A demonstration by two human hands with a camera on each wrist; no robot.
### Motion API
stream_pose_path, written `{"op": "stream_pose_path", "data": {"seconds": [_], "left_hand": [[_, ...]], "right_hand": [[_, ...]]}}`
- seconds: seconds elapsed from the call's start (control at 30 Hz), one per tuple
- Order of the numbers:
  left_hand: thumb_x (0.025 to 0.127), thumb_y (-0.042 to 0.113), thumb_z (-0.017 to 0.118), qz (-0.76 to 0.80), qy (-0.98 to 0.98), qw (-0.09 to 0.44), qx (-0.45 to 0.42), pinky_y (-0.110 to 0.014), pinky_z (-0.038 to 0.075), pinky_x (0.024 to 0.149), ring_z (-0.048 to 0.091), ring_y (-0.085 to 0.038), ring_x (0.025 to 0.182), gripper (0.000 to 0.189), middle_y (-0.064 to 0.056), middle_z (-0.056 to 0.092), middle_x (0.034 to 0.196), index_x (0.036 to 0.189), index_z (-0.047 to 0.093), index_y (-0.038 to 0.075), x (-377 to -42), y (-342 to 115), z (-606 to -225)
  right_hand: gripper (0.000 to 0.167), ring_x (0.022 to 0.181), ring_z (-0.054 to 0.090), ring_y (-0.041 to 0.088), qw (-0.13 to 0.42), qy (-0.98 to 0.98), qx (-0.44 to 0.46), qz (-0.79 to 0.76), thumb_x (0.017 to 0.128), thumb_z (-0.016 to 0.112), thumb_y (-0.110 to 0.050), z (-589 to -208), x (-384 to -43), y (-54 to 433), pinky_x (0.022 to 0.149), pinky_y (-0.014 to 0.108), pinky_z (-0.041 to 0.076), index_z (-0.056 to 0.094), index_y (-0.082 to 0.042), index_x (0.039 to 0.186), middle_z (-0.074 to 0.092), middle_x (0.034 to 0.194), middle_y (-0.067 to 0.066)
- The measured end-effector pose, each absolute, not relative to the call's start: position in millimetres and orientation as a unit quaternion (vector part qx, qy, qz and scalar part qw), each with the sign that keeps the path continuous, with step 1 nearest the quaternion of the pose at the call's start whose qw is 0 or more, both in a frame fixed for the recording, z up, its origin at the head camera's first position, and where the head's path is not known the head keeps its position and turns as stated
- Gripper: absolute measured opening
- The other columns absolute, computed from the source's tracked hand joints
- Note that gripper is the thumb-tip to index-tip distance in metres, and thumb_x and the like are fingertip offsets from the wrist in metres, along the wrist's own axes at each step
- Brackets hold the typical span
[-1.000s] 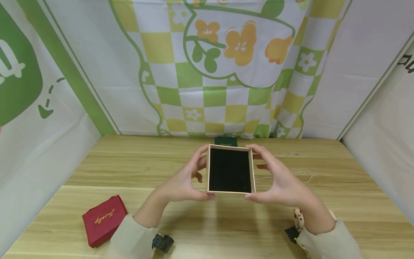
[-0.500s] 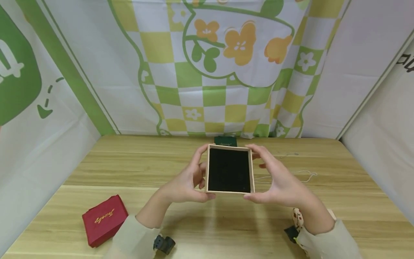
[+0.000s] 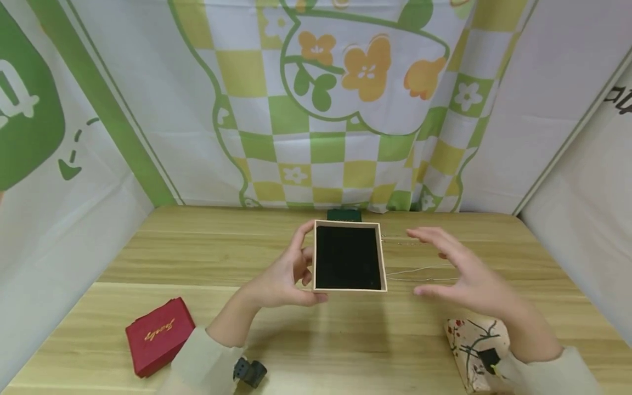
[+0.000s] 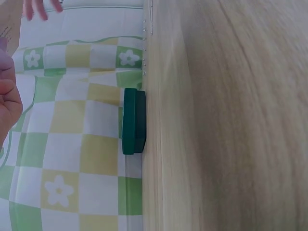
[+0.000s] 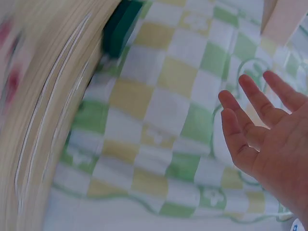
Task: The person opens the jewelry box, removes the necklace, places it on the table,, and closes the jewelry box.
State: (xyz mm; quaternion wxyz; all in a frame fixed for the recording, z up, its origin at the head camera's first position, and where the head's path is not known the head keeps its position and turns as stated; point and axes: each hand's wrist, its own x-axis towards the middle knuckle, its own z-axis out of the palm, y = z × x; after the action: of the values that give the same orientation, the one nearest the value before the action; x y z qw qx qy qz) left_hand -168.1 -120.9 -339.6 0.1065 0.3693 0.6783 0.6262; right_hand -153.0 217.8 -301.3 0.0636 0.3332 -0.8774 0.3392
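Held up above the table is a shallow square box (image 3: 348, 258) with a pale rim and a black lining facing the head camera. My left hand (image 3: 283, 277) grips its left side, thumb at the bottom edge and fingers at the back; the left wrist view catches only part of that hand (image 4: 8, 96) at its edge. To the right of the box, apart from it, my right hand (image 3: 459, 274) holds nothing, its fingers and thumb spread. Beneath and beyond that hand, thin silver chains (image 3: 419, 269) lie on the wooden table.
A dark green box (image 3: 344, 214) stands at the table's back edge, before a checkered curtain (image 3: 326, 148). At the left lies a red box (image 3: 160, 334) with gold lettering. A cream box with a flowering-branch pattern (image 3: 461, 343) sits near my right forearm.
My right hand has let go of the square box and moved away to the right, uncovering more of the patterned box. My left hand still holds the square box in nearly the same place.
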Motion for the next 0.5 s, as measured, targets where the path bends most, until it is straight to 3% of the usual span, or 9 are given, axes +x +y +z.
{"op": "stream_pose_path", "data": {"seconds": [0.23, 0.33, 0.43, 0.5], "left_hand": [[0.071, -0.012, 0.074, 0.629, 0.677, 0.113, 0.364, -0.031, 0.036, 0.059, 0.045, -0.012, 0.072, 0.112, -0.005, 0.048, 0.087, 0.15, 0.001, 0.017, -168, -122, -339], [0.072, -0.011, 0.075, 0.631, 0.678, 0.112, 0.36, -0.025, 0.039, 0.062, 0.044, -0.013, 0.07, 0.113, -0.004, 0.045, 0.084, 0.151, -0.001, 0.017, -168, -123, -338], [0.072, -0.01, 0.074, 0.63, 0.68, 0.112, 0.359, -0.022, 0.04, 0.064, 0.043, -0.01, 0.07, 0.112, -0.003, 0.044, 0.084, 0.151, -0.002, 0.015, -169, -124, -339], [0.073, -0.01, 0.074, 0.629, 0.681, 0.111, 0.358, -0.022, 0.04, 0.064, 0.043, -0.009, 0.07, 0.111, -0.003, 0.043, 0.083, 0.151, -0.002, 0.014, -169, -124, -340]], "right_hand": [[0.075, 0.132, 0.037, -0.004, 0.073, -0.898, 0.329, 0.283, 0.08, 0.083, -0.021, -299, -153, 256, 0.096, 0.068, 0.039, 0.047, -0.027, 0.145, 0.05, 0.145, 0.002], [0.071, 0.132, 0.037, -0.005, 0.085, -0.905, 0.338, 0.246, 0.078, 0.084, -0.024, -306, -152, 270, 0.11, 0.042, 0.039, 0.052, -0.025, 0.141, 0.054, 0.142, 0.001], [0.071, 0.129, 0.04, -0.005, 0.09, -0.912, 0.343, 0.205, 0.074, 0.086, -0.03, -318, -151, 285, 0.105, 0.011, 0.03, 0.055, -0.026, 0.138, 0.057, 0.137, -0.003], [0.075, 0.127, 0.043, -0.003, 0.087, -0.915, 0.35, 0.18, 0.071, 0.088, -0.036, -327, -149, 294, 0.1, 0.008, 0.03, 0.055, -0.026, 0.138, 0.058, 0.135, -0.005]]}}
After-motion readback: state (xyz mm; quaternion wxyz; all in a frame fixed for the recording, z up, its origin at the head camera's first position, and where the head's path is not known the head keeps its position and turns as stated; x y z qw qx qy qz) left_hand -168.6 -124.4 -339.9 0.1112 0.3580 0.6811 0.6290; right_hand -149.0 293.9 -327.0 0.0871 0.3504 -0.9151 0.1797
